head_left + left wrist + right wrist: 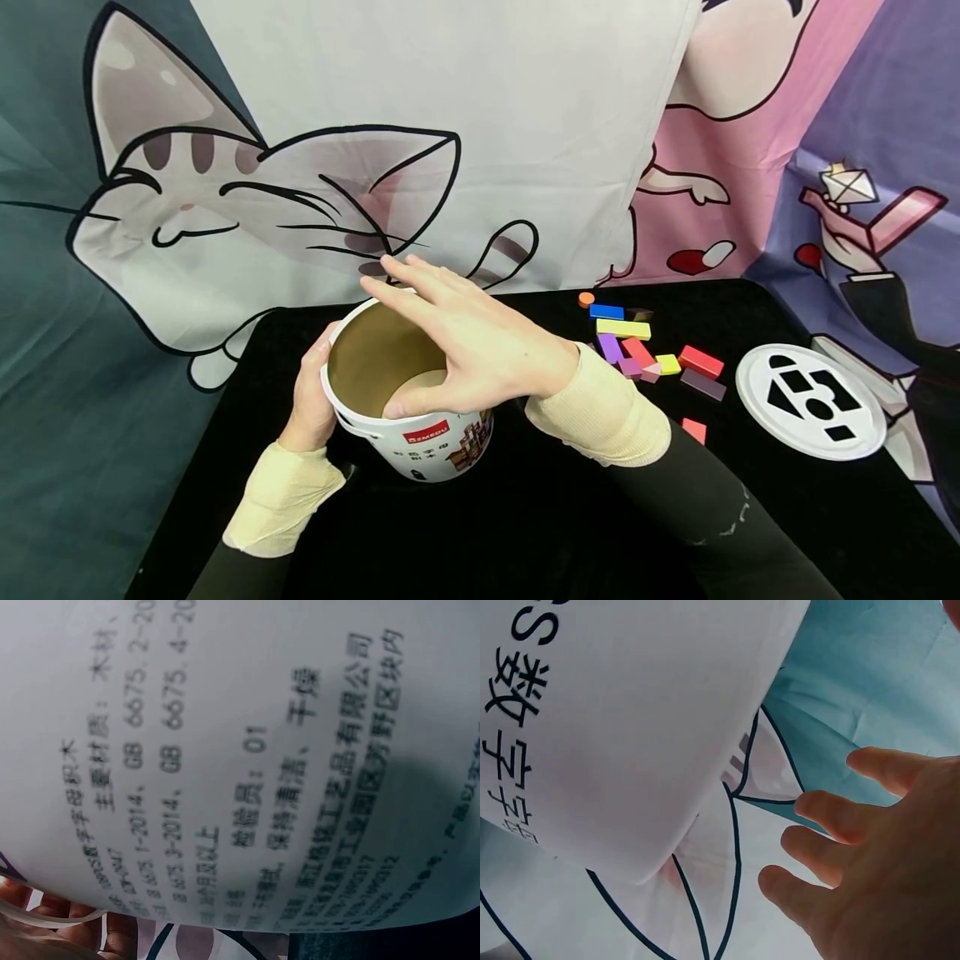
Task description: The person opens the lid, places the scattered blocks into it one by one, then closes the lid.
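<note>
A white bucket (420,450) with printed lettering and a red label stands between the two hands on the black table, its mouth facing up toward the head camera. My left hand (311,396) grips its left side near the rim; fingers (56,919) show beside a pale curved strip in the left wrist view. Over the mouth reaches my right hand (465,342), fingers extended and spread, thumb close to the front rim. Whether that thumb touches the rim, I cannot tell. In the right wrist view its fingers (817,855) are apart from the bucket wall. The right hand hides part of the tan interior.
Several coloured blocks lie loosely right of the bucket, among them a blue block (607,312), a long yellow block (623,329) and a red block (701,362). Farther right is a white round lid (757,396) with shaped holes. A cartoon-printed cloth (525,125) hangs behind the table.
</note>
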The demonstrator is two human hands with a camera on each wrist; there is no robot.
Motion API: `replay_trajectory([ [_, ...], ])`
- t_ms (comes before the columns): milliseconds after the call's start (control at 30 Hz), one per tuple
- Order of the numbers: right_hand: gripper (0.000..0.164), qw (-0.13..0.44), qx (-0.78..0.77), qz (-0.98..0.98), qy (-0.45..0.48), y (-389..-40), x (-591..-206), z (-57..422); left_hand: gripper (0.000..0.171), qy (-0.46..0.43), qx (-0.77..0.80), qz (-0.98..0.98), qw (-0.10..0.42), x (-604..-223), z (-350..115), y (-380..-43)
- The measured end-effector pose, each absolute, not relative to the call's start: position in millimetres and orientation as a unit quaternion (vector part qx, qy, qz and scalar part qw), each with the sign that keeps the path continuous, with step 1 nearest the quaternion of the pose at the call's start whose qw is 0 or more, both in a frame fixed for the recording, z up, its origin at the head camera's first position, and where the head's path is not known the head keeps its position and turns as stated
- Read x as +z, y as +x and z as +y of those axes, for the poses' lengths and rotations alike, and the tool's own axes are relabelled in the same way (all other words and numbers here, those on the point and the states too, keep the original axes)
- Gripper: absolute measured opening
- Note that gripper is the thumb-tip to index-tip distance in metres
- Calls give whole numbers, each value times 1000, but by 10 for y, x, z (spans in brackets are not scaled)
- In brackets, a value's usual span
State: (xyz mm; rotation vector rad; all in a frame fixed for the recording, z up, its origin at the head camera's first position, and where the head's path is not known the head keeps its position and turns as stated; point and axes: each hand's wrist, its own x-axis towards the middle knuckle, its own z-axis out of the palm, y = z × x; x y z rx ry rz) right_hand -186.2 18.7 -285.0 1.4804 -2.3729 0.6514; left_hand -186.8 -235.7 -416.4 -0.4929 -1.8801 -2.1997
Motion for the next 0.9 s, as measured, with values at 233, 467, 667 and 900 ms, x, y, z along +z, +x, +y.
replay_trajectory([
  [233, 106, 147, 224, -823, 500, -1832, -2871, 236, 54, -166, -749, -633, 104, -4171, -2362, -1872],
  [467, 104, 164, 219, -827, 492, -1855, -2957, 365, 52, -164, -754, -625, 115, -4169, -2349, -1868],
  [667, 102, 164, 213, -840, 471, -1883, -3155, 631, 52, -164, -756, -623, 115, -4187, -2353, -1866],
  [900, 101, 153, 202, -871, 421, -1856, -3501, 1081, 47, -173, -755, -623, 109, -4182, -2370, -1875],
])
